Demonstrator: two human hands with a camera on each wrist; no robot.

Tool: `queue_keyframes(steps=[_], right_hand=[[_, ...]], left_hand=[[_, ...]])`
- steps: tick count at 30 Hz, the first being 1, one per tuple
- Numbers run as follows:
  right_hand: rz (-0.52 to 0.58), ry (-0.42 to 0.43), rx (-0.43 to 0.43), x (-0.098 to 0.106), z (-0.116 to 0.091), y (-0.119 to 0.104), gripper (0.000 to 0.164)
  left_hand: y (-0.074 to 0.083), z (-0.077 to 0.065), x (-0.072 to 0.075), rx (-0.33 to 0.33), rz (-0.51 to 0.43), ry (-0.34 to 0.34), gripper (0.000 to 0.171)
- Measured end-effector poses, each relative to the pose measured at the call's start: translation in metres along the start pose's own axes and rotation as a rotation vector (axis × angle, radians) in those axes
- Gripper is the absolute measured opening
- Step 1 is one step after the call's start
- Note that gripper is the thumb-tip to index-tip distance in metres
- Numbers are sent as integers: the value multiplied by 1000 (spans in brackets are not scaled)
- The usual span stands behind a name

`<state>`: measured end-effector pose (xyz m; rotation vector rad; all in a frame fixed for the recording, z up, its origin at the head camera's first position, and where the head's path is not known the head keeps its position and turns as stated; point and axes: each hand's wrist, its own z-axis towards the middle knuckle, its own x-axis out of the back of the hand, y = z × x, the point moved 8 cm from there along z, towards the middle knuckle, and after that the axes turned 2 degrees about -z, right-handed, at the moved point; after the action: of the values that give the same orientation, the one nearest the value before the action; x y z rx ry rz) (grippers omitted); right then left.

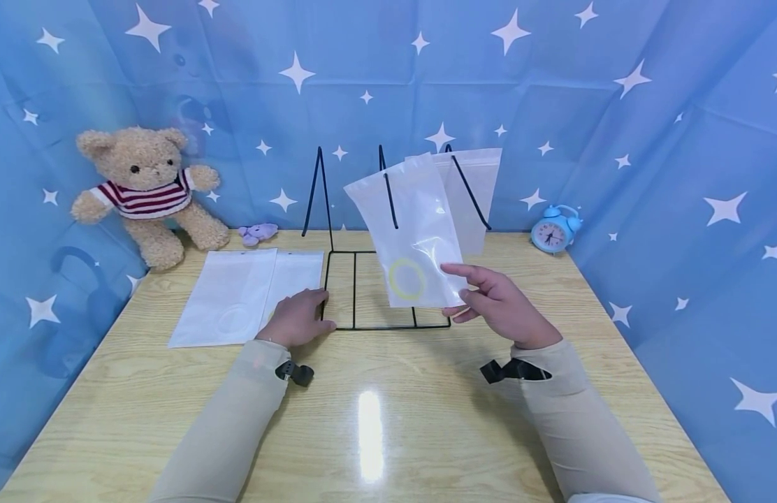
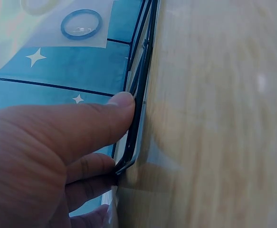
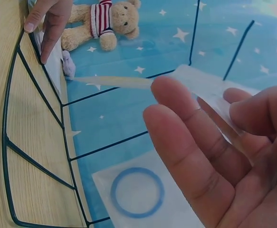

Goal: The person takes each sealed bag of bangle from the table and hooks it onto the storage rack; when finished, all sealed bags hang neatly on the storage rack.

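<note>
A black wire rack (image 1: 354, 293) with upright hooks stands on the table. At its front left corner my left hand (image 1: 298, 318) grips the base wire, thumb on one side and fingers on the other. From the middle hook hangs a white zip bag (image 1: 420, 223) showing a yellow ring (image 1: 407, 279); it is tilted. My right hand (image 1: 498, 304) pinches that bag by its lower right edge. Behind it, another zip bag (image 1: 473, 188) hangs on the right hook, and a blue ring (image 3: 137, 192) shows on it in the right wrist view. The left hook bears no bag.
Two flat white zip bags (image 1: 221, 297) lie overlapping left of the rack, beside my left hand. Along the back are a teddy bear (image 1: 146, 188), a small purple toy (image 1: 258, 233) and a blue alarm clock (image 1: 554, 229). A blue star-patterned curtain (image 1: 363, 42) encloses the table (image 1: 313, 433).
</note>
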<state>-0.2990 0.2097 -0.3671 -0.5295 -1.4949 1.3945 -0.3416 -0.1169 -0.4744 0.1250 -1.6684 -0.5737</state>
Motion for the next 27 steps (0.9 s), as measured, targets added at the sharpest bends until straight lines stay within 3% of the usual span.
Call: queue_keyframes(steps=[16,27], right_hand=[[85,-52,68,-10,3,0,56],[100,-74,82,-16,11,13,57]], left_hand=[[0,0,0,-4,0,3,74],[-2,0,-1,-8,-6,6,74]])
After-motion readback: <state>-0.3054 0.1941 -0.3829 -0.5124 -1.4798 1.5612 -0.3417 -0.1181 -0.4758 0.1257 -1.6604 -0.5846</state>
